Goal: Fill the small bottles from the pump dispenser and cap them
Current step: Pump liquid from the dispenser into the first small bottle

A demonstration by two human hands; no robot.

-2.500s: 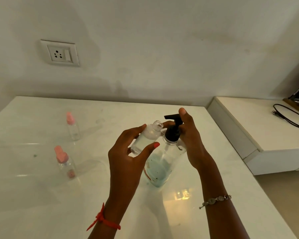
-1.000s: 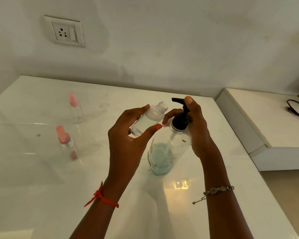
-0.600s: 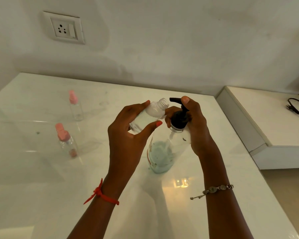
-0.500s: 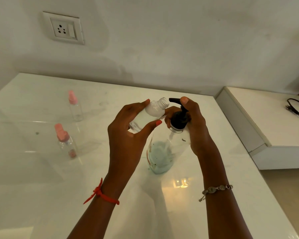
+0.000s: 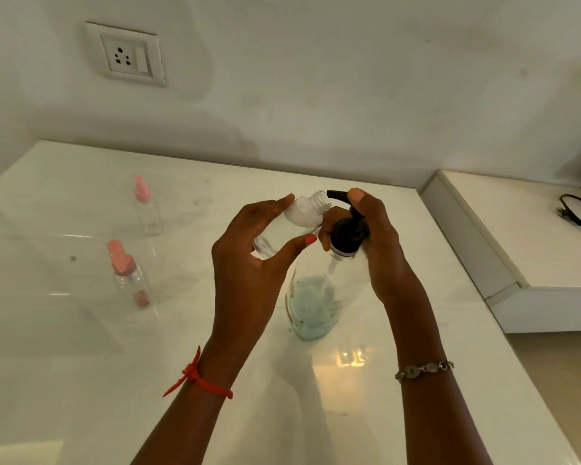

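Two tips: left hand (image 5: 245, 263) clamped round small bottle (image 5: 299, 216), mouth square under spout (image 5: 336, 195); right hand (image 5: 383, 250) curled on pump dispenser (image 5: 316, 297), press slowly.

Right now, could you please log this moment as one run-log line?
step: filling | left hand: holds uncapped small bottle at spout | right hand: grips pump dispenser | aside: two pink-capped bottles on table

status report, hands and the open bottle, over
Left hand grips uncapped small bottle, tilted, mouth by the spout. Right hand holds dispenser neck, forefinger on its top. Two pink-capped bottles stand apart at left, out of the way.
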